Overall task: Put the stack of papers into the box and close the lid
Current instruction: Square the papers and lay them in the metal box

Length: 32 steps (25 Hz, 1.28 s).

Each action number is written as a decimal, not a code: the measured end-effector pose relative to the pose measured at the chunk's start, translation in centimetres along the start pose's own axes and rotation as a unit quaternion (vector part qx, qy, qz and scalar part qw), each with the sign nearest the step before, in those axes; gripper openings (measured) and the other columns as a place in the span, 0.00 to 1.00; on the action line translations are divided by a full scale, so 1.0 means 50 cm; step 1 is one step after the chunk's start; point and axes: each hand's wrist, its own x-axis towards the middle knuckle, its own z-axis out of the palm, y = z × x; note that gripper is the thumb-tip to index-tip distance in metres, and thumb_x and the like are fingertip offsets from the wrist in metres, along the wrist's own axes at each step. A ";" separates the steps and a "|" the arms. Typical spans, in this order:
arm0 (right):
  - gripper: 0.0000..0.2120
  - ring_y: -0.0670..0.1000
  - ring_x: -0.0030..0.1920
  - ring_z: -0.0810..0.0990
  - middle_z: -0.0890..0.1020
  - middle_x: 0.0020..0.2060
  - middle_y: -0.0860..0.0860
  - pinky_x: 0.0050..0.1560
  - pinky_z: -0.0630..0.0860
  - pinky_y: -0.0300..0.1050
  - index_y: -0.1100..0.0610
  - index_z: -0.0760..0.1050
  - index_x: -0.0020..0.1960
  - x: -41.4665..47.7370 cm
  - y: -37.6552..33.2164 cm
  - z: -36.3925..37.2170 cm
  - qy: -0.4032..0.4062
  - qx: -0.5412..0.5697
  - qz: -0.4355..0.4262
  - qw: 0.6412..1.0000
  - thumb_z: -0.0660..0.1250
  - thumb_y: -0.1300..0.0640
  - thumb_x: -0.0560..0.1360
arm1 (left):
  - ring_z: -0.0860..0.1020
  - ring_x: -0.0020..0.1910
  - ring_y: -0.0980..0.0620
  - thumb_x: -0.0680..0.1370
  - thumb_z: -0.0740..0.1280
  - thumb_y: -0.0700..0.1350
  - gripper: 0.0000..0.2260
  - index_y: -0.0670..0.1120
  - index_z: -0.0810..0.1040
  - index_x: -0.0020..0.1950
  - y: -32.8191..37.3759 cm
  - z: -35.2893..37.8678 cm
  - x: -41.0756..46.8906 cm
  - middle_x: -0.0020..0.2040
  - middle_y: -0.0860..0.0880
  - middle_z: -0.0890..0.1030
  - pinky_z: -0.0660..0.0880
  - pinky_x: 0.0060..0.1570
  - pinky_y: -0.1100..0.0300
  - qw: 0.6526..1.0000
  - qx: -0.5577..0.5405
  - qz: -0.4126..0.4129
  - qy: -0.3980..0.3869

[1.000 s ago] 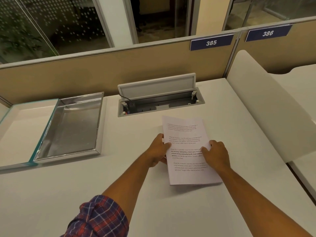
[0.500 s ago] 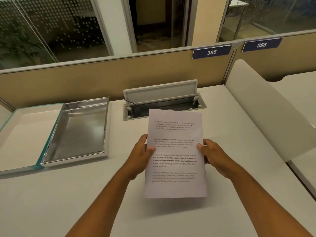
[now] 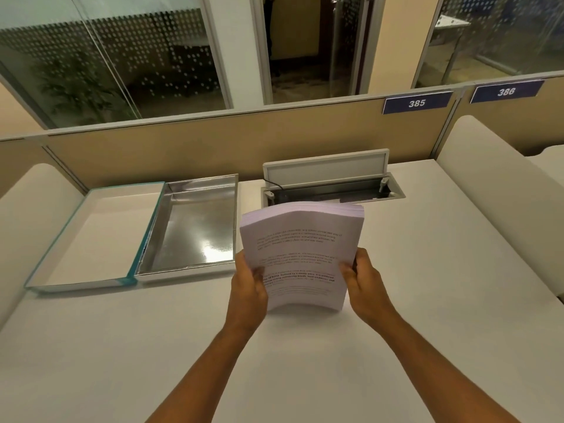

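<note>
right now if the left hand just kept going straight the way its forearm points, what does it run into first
Probably the open cable hatch at the back of the desk, then the partition. The left hand points up and slightly right, clear of the box. Depth is unclear.

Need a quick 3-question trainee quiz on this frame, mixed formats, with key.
1. True or false: the stack of papers lies flat on the desk.
2. Which hands grip the stack? A) left only B) right only C) both
3. Fill in: the box, lid open, sits to the person's ____ of the stack.

Key: 1 false, it is held up. 2 C, left hand and right hand. 3 left.
</note>
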 end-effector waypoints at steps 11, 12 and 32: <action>0.16 0.36 0.61 0.79 0.78 0.60 0.30 0.48 0.83 0.33 0.27 0.61 0.68 -0.031 -0.028 0.019 0.028 0.002 -0.055 0.998 0.52 0.31 0.81 | 0.81 0.59 0.63 0.85 0.63 0.49 0.14 0.61 0.69 0.69 0.051 -0.047 -0.005 0.58 0.68 0.81 0.81 0.49 0.70 0.991 -0.128 0.039 0.009; 0.18 0.37 0.62 0.79 0.78 0.61 0.31 0.47 0.81 0.30 0.29 0.61 0.71 -0.033 -0.036 0.021 0.038 0.004 -0.065 0.997 0.51 0.32 0.82 | 0.81 0.59 0.62 0.86 0.61 0.49 0.13 0.63 0.69 0.69 0.064 -0.054 -0.001 0.57 0.67 0.81 0.81 0.49 0.69 0.989 -0.139 0.049 0.015; 0.12 0.45 0.56 0.82 0.76 0.56 0.27 0.41 0.82 0.33 0.37 0.62 0.65 -0.038 -0.011 0.051 0.057 -0.040 -0.038 0.997 0.51 0.40 0.83 | 0.79 0.60 0.65 0.85 0.58 0.41 0.25 0.76 0.66 0.62 0.013 -0.024 -0.034 0.56 0.72 0.79 0.81 0.43 0.72 0.995 -0.097 0.015 0.007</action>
